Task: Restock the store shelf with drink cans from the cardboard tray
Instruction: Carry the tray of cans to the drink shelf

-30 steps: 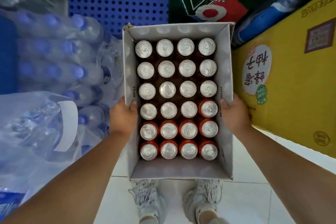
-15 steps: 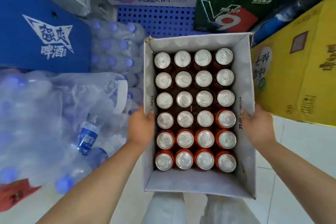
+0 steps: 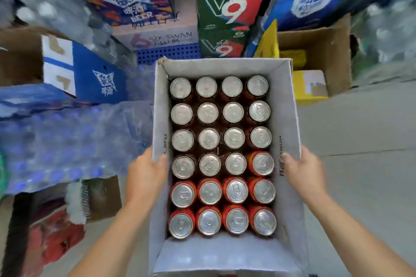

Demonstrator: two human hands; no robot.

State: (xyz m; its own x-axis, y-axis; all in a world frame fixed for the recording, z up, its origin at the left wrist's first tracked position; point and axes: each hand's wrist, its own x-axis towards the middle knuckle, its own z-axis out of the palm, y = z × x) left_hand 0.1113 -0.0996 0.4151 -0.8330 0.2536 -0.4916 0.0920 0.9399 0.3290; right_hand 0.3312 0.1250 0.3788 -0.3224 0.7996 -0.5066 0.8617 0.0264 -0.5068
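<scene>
A white cardboard tray [image 3: 286, 105] is held up in front of me, full of upright drink cans [image 3: 221, 155] with silver tops and red-orange sides, packed in tidy rows. My left hand [image 3: 146, 173] grips the tray's left wall, thumb hooked over the rim. On the opposite wall my right hand [image 3: 301, 171] grips the same way. No store shelf shows in this view.
Stacked stock surrounds me: shrink-wrapped water bottles [image 3: 67, 141] at left, a blue beer carton [image 3: 94, 78], green V9 cases [image 3: 227, 7] ahead, a yellow box [image 3: 310, 87] and an open brown carton [image 3: 324, 51] at right. Grey floor [image 3: 360, 175] lies to the right.
The tray has risen with both hands still gripping it. The view has tilted up and swung, so more stacked cartons show ahead and my shoes are out of view.
</scene>
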